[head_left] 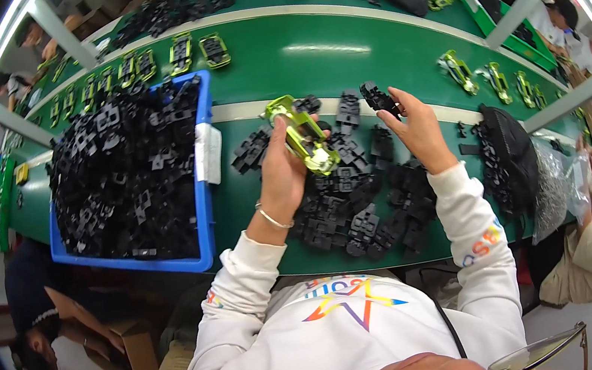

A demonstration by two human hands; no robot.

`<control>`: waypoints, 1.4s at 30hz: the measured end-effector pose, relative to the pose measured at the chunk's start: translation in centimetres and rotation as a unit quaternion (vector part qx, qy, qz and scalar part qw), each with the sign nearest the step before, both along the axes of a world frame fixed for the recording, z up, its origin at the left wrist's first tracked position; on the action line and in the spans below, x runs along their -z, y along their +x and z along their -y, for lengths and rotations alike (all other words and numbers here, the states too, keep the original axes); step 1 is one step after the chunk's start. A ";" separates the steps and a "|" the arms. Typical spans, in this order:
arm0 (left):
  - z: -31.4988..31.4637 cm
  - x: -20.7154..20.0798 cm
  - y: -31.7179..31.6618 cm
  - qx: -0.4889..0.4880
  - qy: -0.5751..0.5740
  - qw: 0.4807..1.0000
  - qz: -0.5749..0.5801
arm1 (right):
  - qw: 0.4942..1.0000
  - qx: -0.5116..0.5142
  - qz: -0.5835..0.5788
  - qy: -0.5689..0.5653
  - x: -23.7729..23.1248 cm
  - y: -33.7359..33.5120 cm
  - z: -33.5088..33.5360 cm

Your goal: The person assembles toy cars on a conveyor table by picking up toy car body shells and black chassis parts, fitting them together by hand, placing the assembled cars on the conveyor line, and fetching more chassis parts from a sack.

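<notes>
My left hand (285, 179) is closed around a shiny yellow-green plastic shell (303, 141), long and open in the middle like a toy car body. Between the thumb and fingers of my right hand (418, 128) is a small black plastic part (379, 100), held apart from the shell and to its right. Below both hands a loose heap of similar black plastic parts (359, 206) lies on the green table. What my left fingers touch behind the shell is hidden.
A blue crate (204, 232) full of black parts stands at my left. Yellow-green shells (181, 53) line the green conveyor (340, 65) ahead, with more shells (458, 73) at right. A black bag (510, 155) lies at the table's right end. Co-workers sit across and beside.
</notes>
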State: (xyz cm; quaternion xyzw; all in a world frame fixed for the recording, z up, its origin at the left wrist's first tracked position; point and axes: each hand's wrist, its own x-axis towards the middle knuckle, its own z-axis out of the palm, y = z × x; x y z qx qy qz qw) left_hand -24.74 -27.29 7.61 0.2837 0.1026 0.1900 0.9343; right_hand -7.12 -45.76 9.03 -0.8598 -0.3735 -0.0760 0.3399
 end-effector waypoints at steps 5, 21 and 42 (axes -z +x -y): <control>1.8 -1.1 0.0 -0.073 0.016 0.997 0.027 | 0.980 -0.161 -0.044 0.110 -5.5 -8.6 -3.9; 2.2 -0.1 -1.1 -0.049 0.082 0.995 0.022 | 0.986 -0.165 0.021 -0.022 -6.4 -12.3 -4.9; 3.3 -0.7 -1.0 -0.052 0.144 0.988 -0.002 | 0.966 -0.125 0.166 -0.151 -8.0 -13.0 -3.4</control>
